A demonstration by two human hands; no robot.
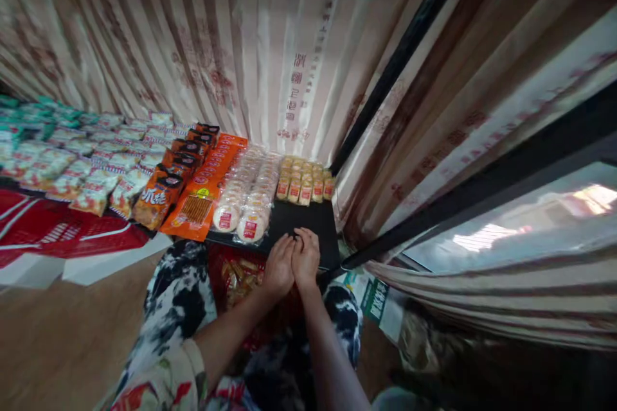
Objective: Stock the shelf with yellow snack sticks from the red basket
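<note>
My left hand (279, 264) and my right hand (305, 257) are side by side and touching, over the front edge of the black tabletop (303, 221). The fingers of both are curled in, and whatever they hold, if anything, is hidden. Just beyond them stand several rows of small yellow snack packs (304, 181) with red labels. To the left lie two rows of round white crackers (251, 225) in clear wrapping. Below my hands, between my knees, a red basket (219, 270) contains golden wrapped snack packs (240, 277).
Further left are an orange snack bag (196, 205), brown snack bags (157, 196) and rows of white-and-orange bags (99, 189). A red crate (62, 225) stands at the left front. Pleated curtain (270, 45) hangs behind, and dark poles (400, 45) slant down at right.
</note>
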